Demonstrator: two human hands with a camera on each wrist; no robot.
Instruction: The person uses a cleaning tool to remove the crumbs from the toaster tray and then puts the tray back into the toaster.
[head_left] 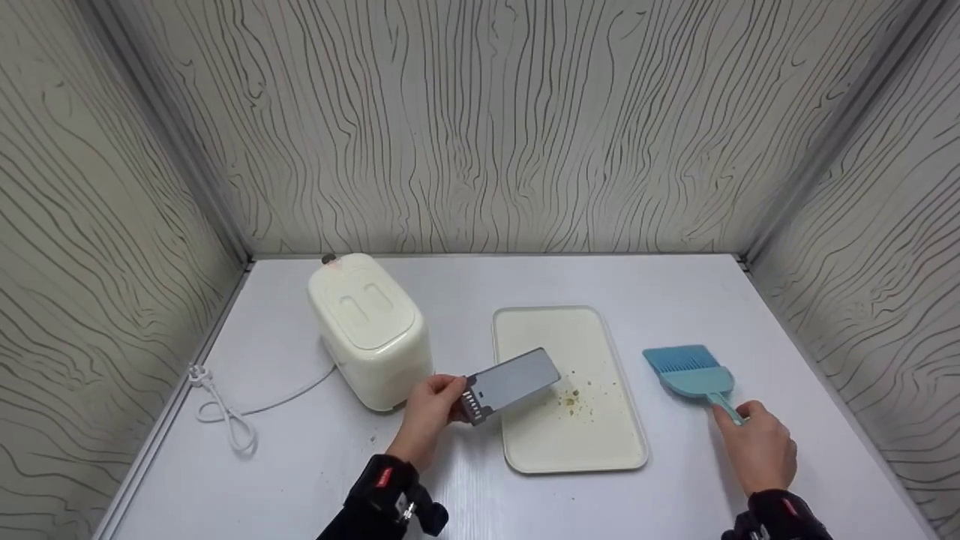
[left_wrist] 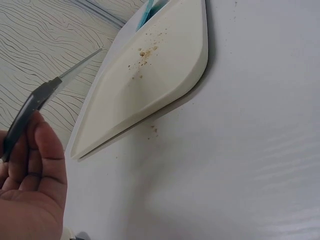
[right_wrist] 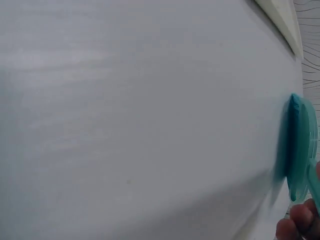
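My left hand (head_left: 431, 420) grips the black slotted end of a flat grey crumb tray (head_left: 517, 379). The metal plate slants over the left part of a cream serving tray (head_left: 525, 450). Seen nearly edge-on in the left wrist view, the crumb tray (left_wrist: 75, 67) stands clear of the table. Brown crumbs (head_left: 571, 401) lie scattered on the serving tray. At the right, my right hand (head_left: 761, 446) holds a teal brush (head_left: 697, 379) by its handle, bristles pointing away from me. Only some fingertips (right_wrist: 300, 217) and part of the brush (right_wrist: 300, 145) show in the right wrist view.
A cream toaster (head_left: 375, 330) with two covered slots stands left of the serving tray. Its white cord and plug (head_left: 225, 409) trail on the table to the left. A few loose crumbs (left_wrist: 154, 130) lie beside the serving tray. Patterned walls (head_left: 480, 135) enclose the table.
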